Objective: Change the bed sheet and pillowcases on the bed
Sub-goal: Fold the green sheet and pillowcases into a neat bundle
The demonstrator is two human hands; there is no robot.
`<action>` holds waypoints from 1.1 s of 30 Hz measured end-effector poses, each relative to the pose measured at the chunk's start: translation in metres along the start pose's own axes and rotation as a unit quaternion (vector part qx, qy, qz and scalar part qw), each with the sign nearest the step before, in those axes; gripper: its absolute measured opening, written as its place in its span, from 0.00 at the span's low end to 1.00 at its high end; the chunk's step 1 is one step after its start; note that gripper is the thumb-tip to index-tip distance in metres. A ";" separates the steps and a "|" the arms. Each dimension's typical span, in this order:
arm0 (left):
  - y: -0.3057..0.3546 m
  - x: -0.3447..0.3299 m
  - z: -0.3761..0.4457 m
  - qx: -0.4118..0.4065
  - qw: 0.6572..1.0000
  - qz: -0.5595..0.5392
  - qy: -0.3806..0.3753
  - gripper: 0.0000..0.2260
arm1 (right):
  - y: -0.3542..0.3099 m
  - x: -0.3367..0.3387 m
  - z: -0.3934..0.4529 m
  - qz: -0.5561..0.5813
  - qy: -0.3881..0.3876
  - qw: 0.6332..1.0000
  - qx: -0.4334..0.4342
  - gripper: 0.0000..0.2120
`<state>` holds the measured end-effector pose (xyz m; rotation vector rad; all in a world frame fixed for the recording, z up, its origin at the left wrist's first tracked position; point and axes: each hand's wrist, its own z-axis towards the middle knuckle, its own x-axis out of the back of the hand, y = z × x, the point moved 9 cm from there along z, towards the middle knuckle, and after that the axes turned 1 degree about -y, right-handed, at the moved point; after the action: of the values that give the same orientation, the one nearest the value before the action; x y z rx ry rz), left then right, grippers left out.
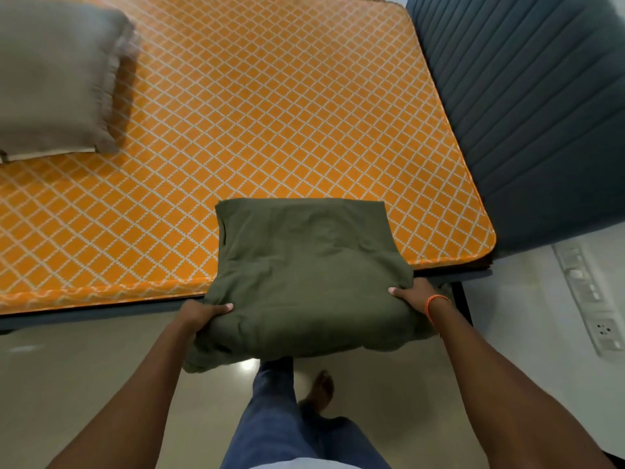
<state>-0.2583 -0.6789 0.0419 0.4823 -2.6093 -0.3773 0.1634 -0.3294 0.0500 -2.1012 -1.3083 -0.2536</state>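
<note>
A folded green sheet (304, 279) is lying half on the bare mattress (270, 113), half overhanging its near edge, with left hand (199, 314) and right hand (411, 296) pinching its sides, so its loose underfolds are likely risking spilling floorward.

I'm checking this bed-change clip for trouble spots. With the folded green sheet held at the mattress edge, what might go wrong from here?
The folded green sheet is only partly on the mattress; its near part sags past the edge, so it may slide to the floor if the left hand or right hand lets go. Spreading it may catch the grey pillow.
</note>
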 end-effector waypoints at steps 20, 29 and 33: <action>0.308 0.138 -0.084 -0.252 0.925 -0.256 0.126 0.13 | -0.295 0.202 -0.060 0.126 0.295 0.929 0.187 0.18; 0.485 0.213 -0.107 -0.405 0.847 -0.322 0.119 0.08 | -0.455 0.292 -0.058 0.202 0.342 0.866 0.304 0.18; 0.528 0.240 -0.114 -0.470 0.815 -0.315 0.125 0.04 | -0.495 0.316 -0.066 0.215 0.361 0.840 0.342 0.17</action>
<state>-0.5457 -0.3186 0.4121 0.9108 -1.6205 -1.5777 -0.0972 0.0103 0.4577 -1.3899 -0.3580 -0.2864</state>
